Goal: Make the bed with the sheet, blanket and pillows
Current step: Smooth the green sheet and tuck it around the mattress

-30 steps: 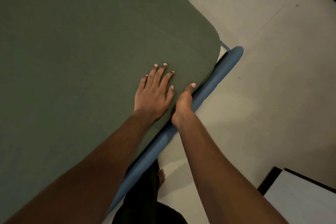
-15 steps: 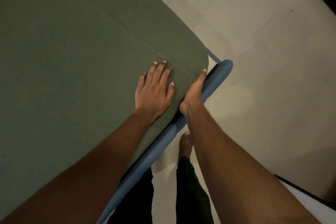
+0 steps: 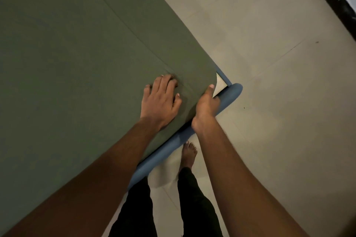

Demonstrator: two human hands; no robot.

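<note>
Green sheet [image 3: 81,67] is pressed flat under the left hand [image 3: 159,102], fingers curled w/ tips dug into the fabric, while its corner edge is pinched by the right hand [image 3: 207,105], thumb up top, just beside the blue bed frame [image 3: 229,95].

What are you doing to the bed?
A person is putting the green sheet on the bed. The left hand presses down on top of the sheet near the corner, with its fingers curled into the cloth. The right hand is at the bed's edge, working the sheet down beside the blue bed frame. A small pale bit of mattress shows at the corner. No blanket or pillows are in sight.
</note>
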